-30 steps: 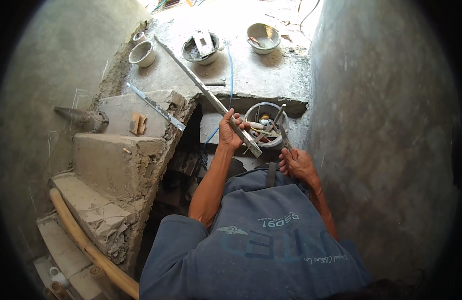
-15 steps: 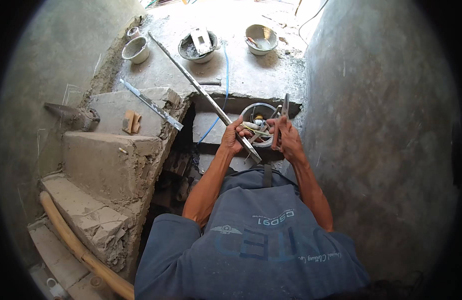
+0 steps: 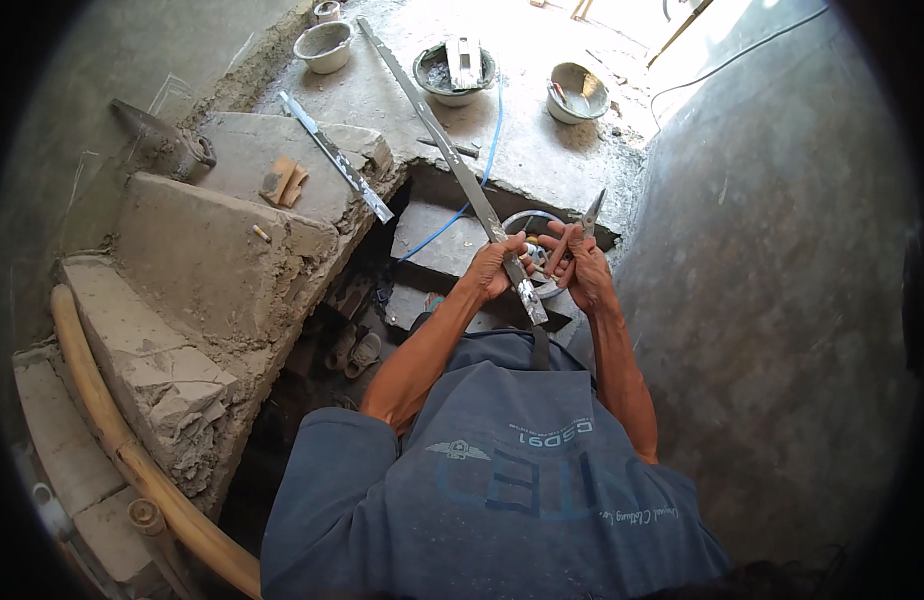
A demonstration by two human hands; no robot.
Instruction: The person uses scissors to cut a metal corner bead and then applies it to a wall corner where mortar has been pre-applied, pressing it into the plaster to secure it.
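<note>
My left hand (image 3: 496, 270) is closed round a long, flat metal bar (image 3: 434, 130) near its lower end. The bar slants up and away to the left, its grey face smeared with white. In my right hand (image 3: 588, 284) is a pair of pliers (image 3: 593, 214) with reddish-brown handles, jaws pointing up and away. Some fingers of this hand are stretched out beside the handles. Both hands are close together over a pale bucket (image 3: 532, 214) that stands on a lower step. Small tools or parts lie inside it, mostly hidden by my hands.
Three mortar-stained bowls stand on the upper landing, including a left one (image 3: 323, 48) and a right one (image 3: 578, 93). Another flat strip (image 3: 334, 155) and a handsaw (image 3: 162, 138) lie on the left. A blue hose (image 3: 495, 140) crosses the edge. Rough steps drop into a dark gap; a wooden pole (image 3: 132, 455) curves below.
The whole view has shifted, with the landing further right and up. The bar has rolled so its broad face shows. The pliers tilt more to the right; both hands keep their hold.
</note>
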